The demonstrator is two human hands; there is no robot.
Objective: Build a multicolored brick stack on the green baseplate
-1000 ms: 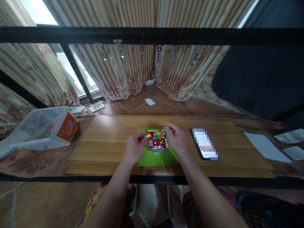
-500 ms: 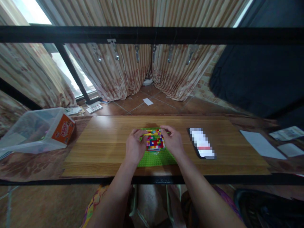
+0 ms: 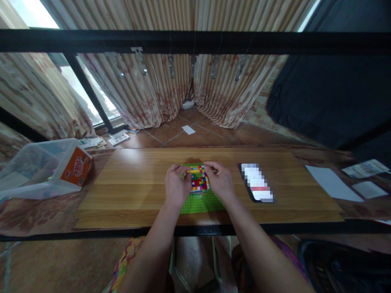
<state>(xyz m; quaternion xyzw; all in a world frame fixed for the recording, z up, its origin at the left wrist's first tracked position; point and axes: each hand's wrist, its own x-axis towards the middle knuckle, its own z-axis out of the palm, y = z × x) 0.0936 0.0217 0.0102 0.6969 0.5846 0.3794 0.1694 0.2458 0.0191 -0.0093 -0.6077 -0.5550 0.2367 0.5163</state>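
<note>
yellow brick (image 3: 193, 171) is pinched by both hands' fingers above the brick block (image 3: 200, 182). if pressed askew, neighbouring bricks could be dislodged

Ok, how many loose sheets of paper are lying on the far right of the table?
3: a large white sheet nearest the wooden board, a smaller one right of it, and a printed one behind them. More may lie outside the view.
</note>
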